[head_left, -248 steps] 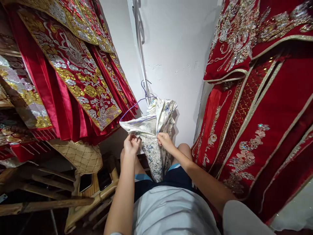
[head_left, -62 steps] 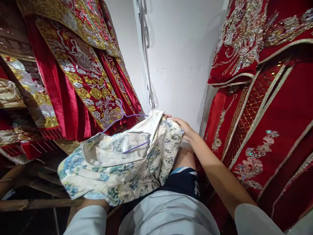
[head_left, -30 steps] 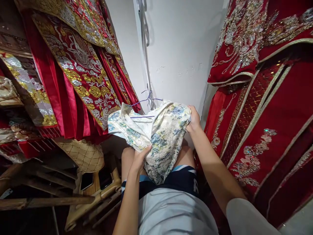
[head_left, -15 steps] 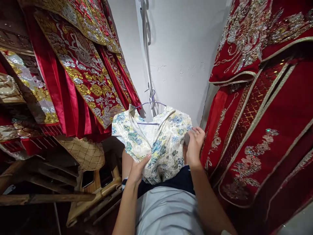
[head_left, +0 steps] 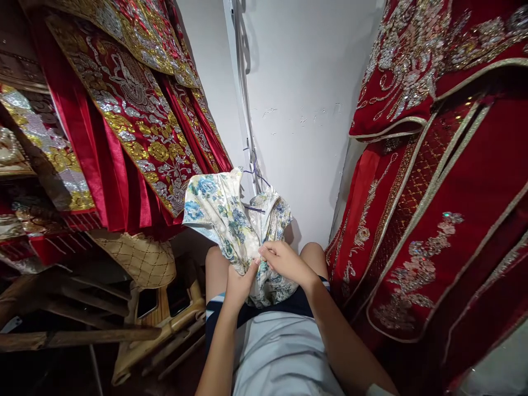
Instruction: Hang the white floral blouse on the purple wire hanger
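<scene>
A white garment with blue, green and yellow flowers (head_left: 231, 220) hangs on a thin purple hanger (head_left: 260, 179), its lower part bunched over my lap. My left hand (head_left: 242, 279) is closed on the front of the garment, thumb on top. Close beside it, my right hand (head_left: 284, 261) pinches the front opening at the bottom of the neckline. The two hands nearly meet. The garment is turned, with its left sleeve spread wide and the right side folded narrower.
Red embroidered garments (head_left: 136, 110) hang at the left, and more red beaded ones (head_left: 412, 220) at the right. A pale wall (head_left: 301, 71) with a metal rail (head_left: 241, 82) stands ahead. A bamboo chair (head_left: 165, 335) is at the lower left.
My right hand has left the right sleeve and moved inward to the front opening beside my left hand. The garment has turned and its right side has swung in.
</scene>
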`<move>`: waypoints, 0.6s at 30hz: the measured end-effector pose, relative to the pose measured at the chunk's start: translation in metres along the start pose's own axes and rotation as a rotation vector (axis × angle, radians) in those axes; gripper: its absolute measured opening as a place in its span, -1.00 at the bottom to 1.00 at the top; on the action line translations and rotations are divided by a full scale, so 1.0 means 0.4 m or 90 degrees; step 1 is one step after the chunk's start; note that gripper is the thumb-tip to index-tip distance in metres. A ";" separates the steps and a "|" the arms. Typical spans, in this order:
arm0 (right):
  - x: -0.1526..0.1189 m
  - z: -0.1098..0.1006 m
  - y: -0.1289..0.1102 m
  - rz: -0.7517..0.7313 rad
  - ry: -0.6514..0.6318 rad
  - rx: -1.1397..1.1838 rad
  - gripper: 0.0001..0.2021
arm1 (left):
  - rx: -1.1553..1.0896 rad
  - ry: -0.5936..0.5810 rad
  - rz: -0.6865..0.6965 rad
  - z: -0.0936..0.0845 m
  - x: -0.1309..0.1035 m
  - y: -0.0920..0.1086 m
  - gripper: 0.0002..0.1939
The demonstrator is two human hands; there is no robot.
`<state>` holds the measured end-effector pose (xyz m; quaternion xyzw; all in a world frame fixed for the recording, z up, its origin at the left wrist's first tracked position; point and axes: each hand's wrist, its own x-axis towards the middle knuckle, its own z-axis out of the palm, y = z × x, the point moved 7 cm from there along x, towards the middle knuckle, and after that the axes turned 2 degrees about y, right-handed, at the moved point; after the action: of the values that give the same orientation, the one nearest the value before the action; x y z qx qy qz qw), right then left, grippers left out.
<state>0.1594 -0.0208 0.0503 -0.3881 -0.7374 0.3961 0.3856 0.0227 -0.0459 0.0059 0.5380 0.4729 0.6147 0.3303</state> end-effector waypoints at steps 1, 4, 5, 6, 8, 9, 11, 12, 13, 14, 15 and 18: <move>0.005 0.006 0.008 0.030 -0.023 0.081 -0.67 | 0.001 -0.002 -0.006 0.001 0.001 -0.002 -0.60; 0.037 0.005 0.026 0.121 -0.032 0.306 -0.71 | -0.006 0.019 -0.003 -0.001 0.000 -0.007 -0.52; 0.056 -0.004 0.026 0.132 -0.017 0.364 -0.73 | -0.009 0.029 -0.004 -0.003 0.000 -0.010 -0.47; 0.078 -0.015 0.024 0.136 0.000 0.414 -0.75 | -0.009 0.035 -0.008 -0.004 0.000 -0.016 -0.43; 0.131 -0.041 0.012 0.141 0.024 0.497 -0.81 | -0.007 0.037 -0.019 -0.004 0.001 -0.033 -0.38; 0.160 -0.054 0.004 0.149 0.031 0.525 -0.84 | -0.006 0.036 -0.024 -0.004 0.002 -0.042 -0.36; 0.221 -0.079 -0.015 0.167 0.050 0.551 -0.87 | -0.005 0.038 -0.027 -0.004 0.008 -0.060 -0.33; 0.250 -0.092 -0.027 0.173 0.062 0.555 -0.87 | -0.007 0.041 -0.027 -0.005 0.012 -0.068 -0.32; 0.279 -0.103 -0.040 0.177 0.073 0.556 -0.87 | -0.008 0.042 -0.028 -0.005 0.017 -0.075 -0.30; 0.305 -0.112 -0.053 0.180 0.082 0.557 -0.86 | -0.010 0.039 -0.030 -0.004 0.022 -0.081 -0.29; 0.329 -0.120 -0.066 0.181 0.087 0.559 -0.86 | -0.012 0.033 -0.033 -0.003 0.027 -0.085 -0.29; 0.385 -0.136 -0.096 0.194 0.094 0.567 -0.85 | -0.013 0.008 -0.033 0.001 0.037 -0.087 -0.31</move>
<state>0.1351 0.1151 0.1455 -0.3163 -0.4010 0.6970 0.5034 0.0163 -0.0206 -0.0217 0.5183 0.4824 0.6139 0.3488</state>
